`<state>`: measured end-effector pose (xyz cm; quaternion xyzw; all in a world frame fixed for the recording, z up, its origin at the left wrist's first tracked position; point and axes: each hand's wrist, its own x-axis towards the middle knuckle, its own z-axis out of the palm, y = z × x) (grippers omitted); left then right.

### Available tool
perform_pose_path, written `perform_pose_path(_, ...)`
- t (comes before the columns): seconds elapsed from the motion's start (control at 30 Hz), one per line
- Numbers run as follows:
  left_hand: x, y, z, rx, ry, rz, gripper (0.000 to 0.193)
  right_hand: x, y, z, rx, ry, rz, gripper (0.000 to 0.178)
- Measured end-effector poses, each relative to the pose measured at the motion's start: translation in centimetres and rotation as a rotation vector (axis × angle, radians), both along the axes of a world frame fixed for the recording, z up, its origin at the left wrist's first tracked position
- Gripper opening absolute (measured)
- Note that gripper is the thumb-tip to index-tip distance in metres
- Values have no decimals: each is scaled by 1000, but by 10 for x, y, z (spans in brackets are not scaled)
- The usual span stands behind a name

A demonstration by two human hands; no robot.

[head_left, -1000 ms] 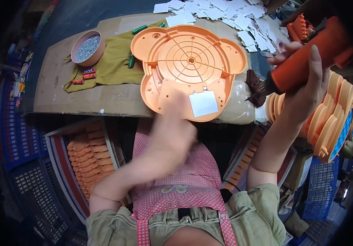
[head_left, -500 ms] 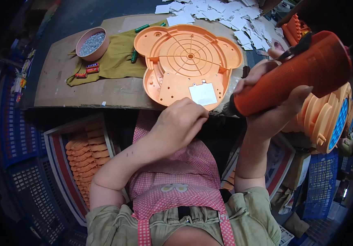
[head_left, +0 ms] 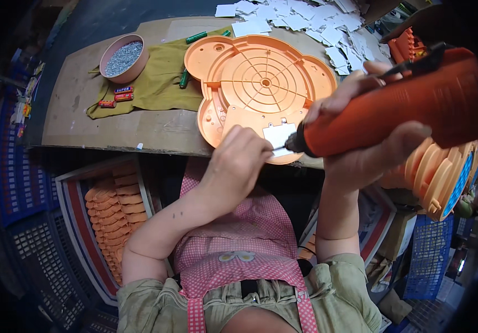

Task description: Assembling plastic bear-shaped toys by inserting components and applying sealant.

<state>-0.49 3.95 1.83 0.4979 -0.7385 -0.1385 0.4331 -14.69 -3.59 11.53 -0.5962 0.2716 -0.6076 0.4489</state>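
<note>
Where driver bit adjoins left fingers, tip indistinct.

Driver orange-red, nose black. Shell at desk's near edge light orange; card on it white. Cloth olive, bowl pink. Apron pink-and-white checked.

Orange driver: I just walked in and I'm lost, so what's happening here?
A person's right hand grips the orange-red driver, its tip by the white card on the peach shell. The left hand has its fingertips close to that tip; whether they hold anything can't be seen. A bowl of small metal pieces stands farther left.
</note>
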Motion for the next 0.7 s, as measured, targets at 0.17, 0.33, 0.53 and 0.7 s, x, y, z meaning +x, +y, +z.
perform_pose_path(0.17, 3, -1, 6, -120, -135, 2, 40, 3, -30, -22, -233, -151, -12, 69)
perform_pose_path(0.33, 5, -7, -2, -54, -209, -76, 52, 10, -34, -32, -244, -181, -9, 62)
perform_pose_path(0.53, 5, -7, -8, -73, -169, -70, 52, 20, -22, -21, -107, 190, -90, 93)
perform_pose_path(0.7, 13, -10, 3, 45, -199, -162, 66, -2, -44, -23, -141, -252, 7, 74)
